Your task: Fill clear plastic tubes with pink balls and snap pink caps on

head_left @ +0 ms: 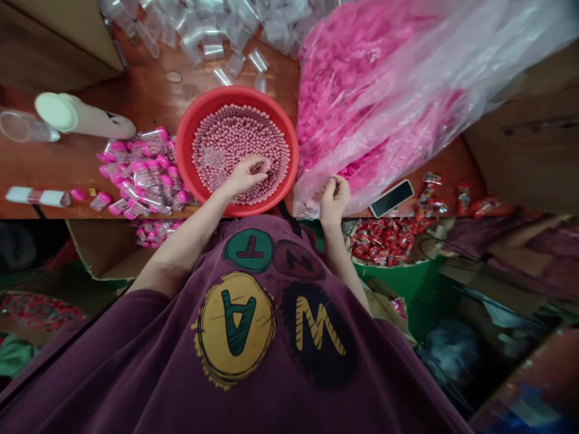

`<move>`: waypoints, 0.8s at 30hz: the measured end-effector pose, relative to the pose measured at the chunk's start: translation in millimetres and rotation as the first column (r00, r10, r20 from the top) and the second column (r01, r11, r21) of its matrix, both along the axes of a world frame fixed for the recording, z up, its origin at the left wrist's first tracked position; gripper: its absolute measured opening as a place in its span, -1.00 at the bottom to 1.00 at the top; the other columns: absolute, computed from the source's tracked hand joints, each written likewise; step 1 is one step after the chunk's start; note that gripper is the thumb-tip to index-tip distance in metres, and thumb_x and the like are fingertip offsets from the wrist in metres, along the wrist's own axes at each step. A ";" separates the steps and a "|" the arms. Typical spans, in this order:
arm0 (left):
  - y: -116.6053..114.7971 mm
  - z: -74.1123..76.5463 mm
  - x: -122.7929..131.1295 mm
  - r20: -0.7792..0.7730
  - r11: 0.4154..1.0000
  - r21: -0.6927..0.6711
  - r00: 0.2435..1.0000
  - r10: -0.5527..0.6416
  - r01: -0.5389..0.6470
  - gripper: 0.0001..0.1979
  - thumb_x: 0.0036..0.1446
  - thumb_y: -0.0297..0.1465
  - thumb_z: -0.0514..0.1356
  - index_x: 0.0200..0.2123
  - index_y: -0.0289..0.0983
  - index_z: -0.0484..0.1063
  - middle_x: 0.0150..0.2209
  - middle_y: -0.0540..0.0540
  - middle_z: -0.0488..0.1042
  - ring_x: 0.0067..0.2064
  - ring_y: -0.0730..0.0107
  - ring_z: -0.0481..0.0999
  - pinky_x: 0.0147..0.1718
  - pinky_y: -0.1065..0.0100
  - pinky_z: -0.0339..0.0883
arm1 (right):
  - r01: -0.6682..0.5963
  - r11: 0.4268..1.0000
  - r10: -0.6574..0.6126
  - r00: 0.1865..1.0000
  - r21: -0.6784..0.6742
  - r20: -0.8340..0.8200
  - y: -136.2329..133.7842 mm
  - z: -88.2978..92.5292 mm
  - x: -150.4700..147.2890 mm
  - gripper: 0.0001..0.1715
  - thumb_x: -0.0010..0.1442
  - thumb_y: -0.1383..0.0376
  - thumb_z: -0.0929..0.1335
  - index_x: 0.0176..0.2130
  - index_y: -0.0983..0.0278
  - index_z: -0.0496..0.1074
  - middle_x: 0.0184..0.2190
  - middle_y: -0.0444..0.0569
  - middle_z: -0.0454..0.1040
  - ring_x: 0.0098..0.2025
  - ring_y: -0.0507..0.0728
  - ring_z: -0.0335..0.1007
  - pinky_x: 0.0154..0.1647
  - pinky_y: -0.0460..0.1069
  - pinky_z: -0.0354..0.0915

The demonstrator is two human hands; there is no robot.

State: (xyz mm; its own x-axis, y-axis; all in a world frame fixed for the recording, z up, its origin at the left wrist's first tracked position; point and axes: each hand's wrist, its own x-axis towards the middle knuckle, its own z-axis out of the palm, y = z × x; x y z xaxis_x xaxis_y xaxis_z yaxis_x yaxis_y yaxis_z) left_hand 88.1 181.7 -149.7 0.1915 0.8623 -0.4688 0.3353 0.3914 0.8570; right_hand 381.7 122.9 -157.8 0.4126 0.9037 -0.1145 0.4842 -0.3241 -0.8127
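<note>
A red basin (181,150) full of small pink beads (239,129) stands in front of me. My left hand (246,176) reaches into it, its thumb and fingers closed around a small clear container (268,165) at the beads' surface. Other clear containers (212,158) lie on the beads at the left. To the right, my right hand (335,198) is at the near edge of a clear plastic bag (362,129) of bright pink caps. Its fingers are curled together, and what they hold is hidden.
Filled bottles with pink caps (147,175) are heaped left of the basin. Empty clear containers (217,36) lie behind it. A white bottle (84,114) stands far left. Right are a phone (392,198) and red-wrapped pieces (384,241); cardboard boxes (54,42) flank the table.
</note>
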 end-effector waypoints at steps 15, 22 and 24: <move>-25.5 70.6 -14.7 0.361 0.886 -0.404 0.851 0.382 -0.227 -0.69 0.39 -0.22 0.13 -0.18 -0.28 0.61 -0.30 -0.17 0.62 -0.29 0.25 0.59 -0.32 0.26 0.52 | -0.864 0.493 0.870 0.487 0.100 -0.077 67.9 58.7 -113.2 -0.38 0.30 0.40 0.28 0.30 0.23 0.45 0.19 0.15 0.54 0.17 0.28 0.50 0.24 0.29 0.54; -34.4 61.7 -23.8 0.249 0.873 -0.374 0.873 0.419 -0.313 -0.57 0.49 -0.06 0.14 -0.14 -0.28 0.62 -0.37 -0.20 0.56 -0.25 0.11 0.64 -0.23 0.09 0.56 | -0.865 0.498 0.857 0.480 0.060 -0.184 60.8 50.1 -117.7 -0.61 0.38 0.24 0.38 0.17 0.20 0.50 -0.01 0.03 0.59 -0.09 0.18 0.51 0.00 0.15 0.55; -37.3 59.8 -26.3 0.237 0.878 -0.360 0.880 0.412 -0.315 -0.52 0.48 0.01 0.16 -0.21 -0.27 0.60 -0.39 -0.18 0.53 -0.31 0.17 0.59 -0.28 0.13 0.51 | -0.863 0.504 0.833 0.473 0.039 -0.287 59.4 44.7 -119.2 -0.66 0.39 0.22 0.39 0.13 0.19 0.49 -0.12 -0.04 0.58 -0.21 0.13 0.47 -0.13 0.08 0.51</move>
State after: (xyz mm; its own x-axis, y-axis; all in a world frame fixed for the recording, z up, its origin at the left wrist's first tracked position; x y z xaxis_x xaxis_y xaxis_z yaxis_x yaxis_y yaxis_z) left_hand 61.8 144.4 -89.9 0.0639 0.7228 -0.6881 -0.1336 0.6895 0.7118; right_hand 262.5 182.3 -113.1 -0.6051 0.7724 -0.1928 0.3647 0.0536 -0.9296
